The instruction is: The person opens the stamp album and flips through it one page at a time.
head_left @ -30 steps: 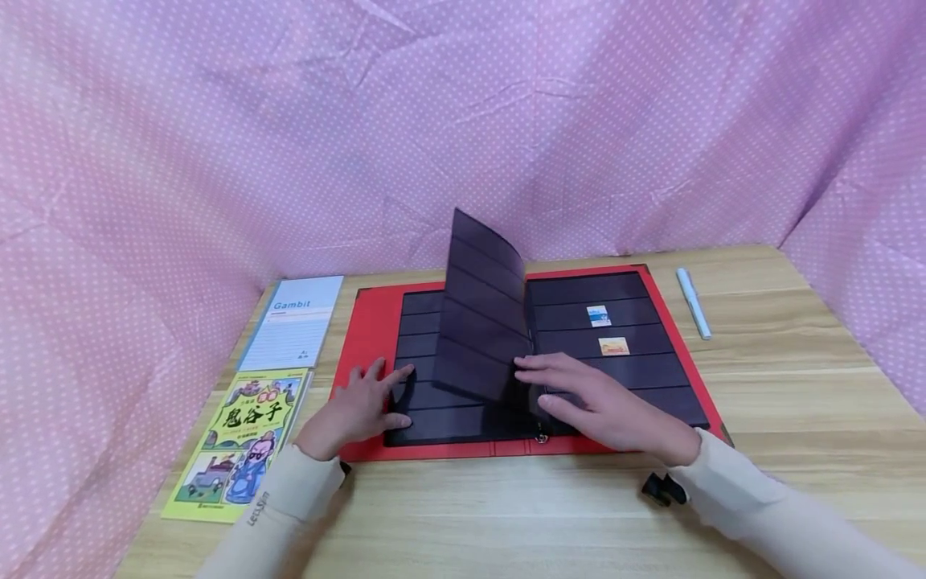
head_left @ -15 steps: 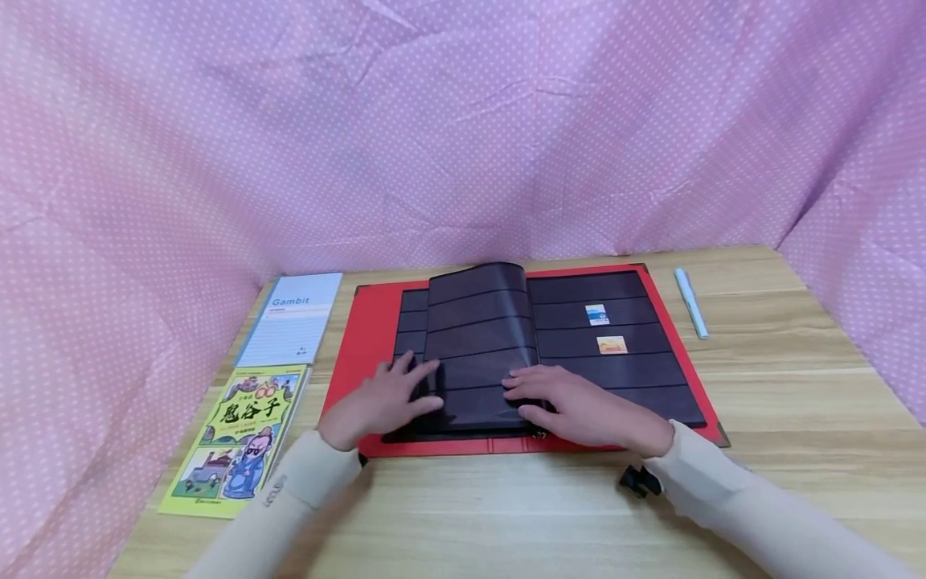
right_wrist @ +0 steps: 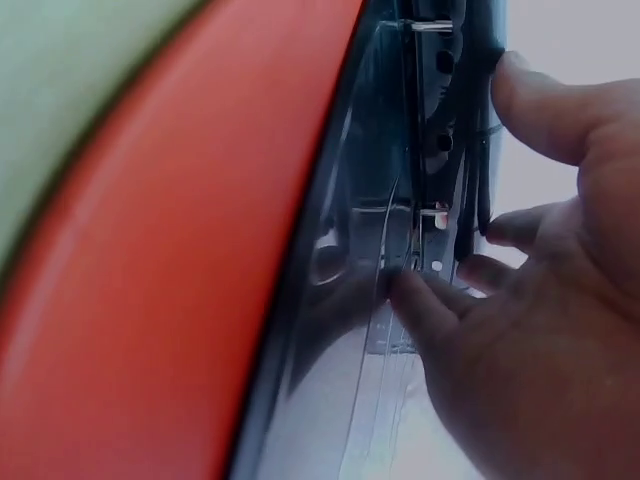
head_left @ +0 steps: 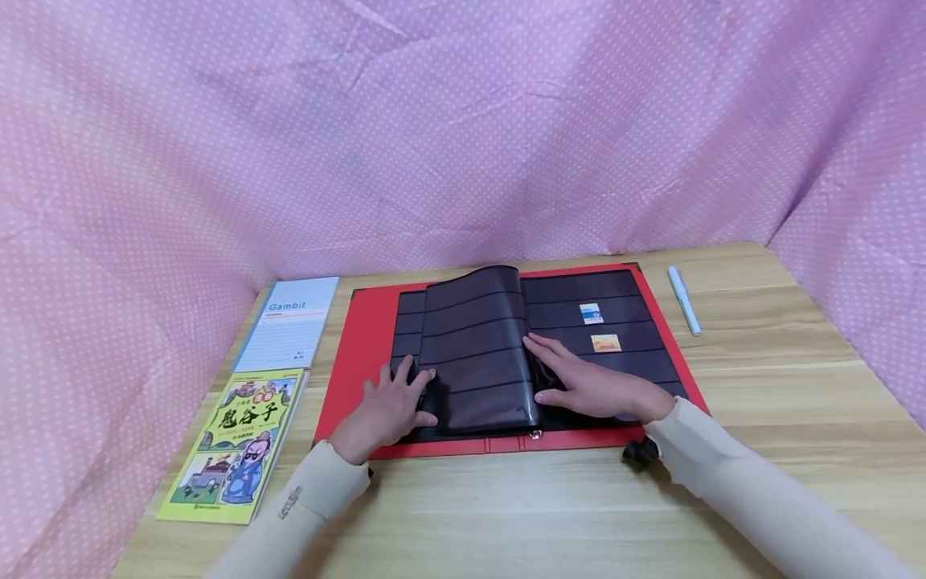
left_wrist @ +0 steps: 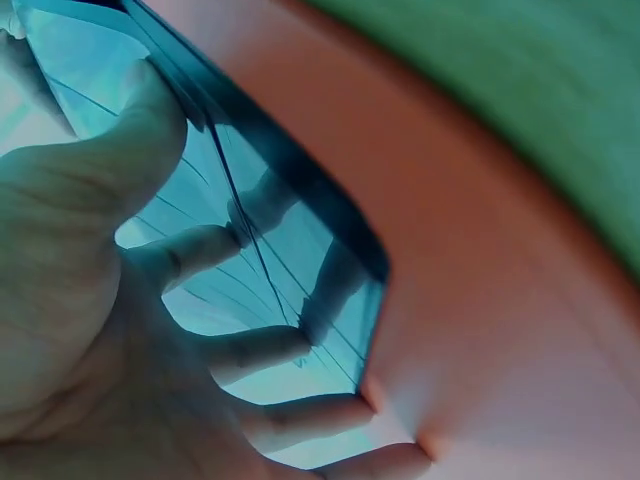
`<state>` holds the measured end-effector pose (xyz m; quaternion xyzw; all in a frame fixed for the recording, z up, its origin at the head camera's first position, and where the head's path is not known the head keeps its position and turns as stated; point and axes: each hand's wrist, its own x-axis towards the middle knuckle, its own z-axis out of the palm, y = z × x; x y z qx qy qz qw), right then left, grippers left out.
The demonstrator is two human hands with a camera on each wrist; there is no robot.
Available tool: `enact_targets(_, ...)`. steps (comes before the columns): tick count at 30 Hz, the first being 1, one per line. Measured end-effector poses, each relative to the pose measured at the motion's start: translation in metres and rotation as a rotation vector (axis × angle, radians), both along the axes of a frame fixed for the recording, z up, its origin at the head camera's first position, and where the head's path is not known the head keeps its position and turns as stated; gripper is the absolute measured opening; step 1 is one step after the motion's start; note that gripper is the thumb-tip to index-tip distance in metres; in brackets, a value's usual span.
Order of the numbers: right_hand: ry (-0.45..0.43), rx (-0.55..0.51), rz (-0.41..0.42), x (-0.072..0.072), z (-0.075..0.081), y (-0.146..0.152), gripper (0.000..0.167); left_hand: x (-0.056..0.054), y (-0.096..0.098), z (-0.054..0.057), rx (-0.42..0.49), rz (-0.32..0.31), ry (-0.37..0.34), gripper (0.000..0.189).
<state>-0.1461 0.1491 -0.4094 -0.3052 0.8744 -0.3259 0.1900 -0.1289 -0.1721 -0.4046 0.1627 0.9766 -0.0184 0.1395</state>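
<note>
A red stamp album [head_left: 359, 326] lies spread on the table, its black pocket pages held by metal rings [right_wrist: 432, 212]. The top left page [head_left: 473, 354] bulges near the binding and leaves a strip of the page below showing. My left hand [head_left: 387, 412] spreads its fingers over that page's outer edge; in the left wrist view its fingertips rest on the glossy sheet and the cover. My right hand [head_left: 593, 386] has its fingertips at the binding, by the page's curved inner side. Two small stamps, one blue and white [head_left: 591, 314] and one orange [head_left: 605, 343], sit in the right page.
Left of the album, a pale blue notebook [head_left: 289, 323] lies behind a yellow-green comic book [head_left: 231, 442]. A light blue pen [head_left: 683, 300] is at the right. Pink dotted cloth [head_left: 463, 145] hangs behind the wooden table [head_left: 506, 515].
The raised page has come down to the left. My right hand has shifted up along the binding; my left hand has moved a little right, onto the page's edge.
</note>
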Motion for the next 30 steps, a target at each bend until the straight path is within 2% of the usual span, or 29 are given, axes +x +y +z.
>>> enact_targets(6,0.040,0.035,-0.093,0.005,0.004,-0.014,0.081,-0.001,-0.007,0.003,0.023,0.006,0.009,0.074)
enact_targets(11,0.120,0.081,-0.157,0.008,0.007,-0.031,0.082,-0.003,-0.017,0.006,0.050,-0.002,-0.014,0.076)
enact_targets(18,0.200,0.228,-0.221,0.013,0.008,-0.054,0.081,-0.006,-0.029,0.010,0.102,-0.020,-0.041,0.075)
enact_targets(25,0.261,0.309,-0.242,0.013,0.007,-0.065,0.079,-0.009,-0.037,0.015,0.127,0.051,-0.094,0.074)
enact_targets(30,0.290,0.399,-0.219,0.014,0.002,-0.073,0.073,-0.005,-0.046,0.015,0.158,0.035,-0.142,0.081)
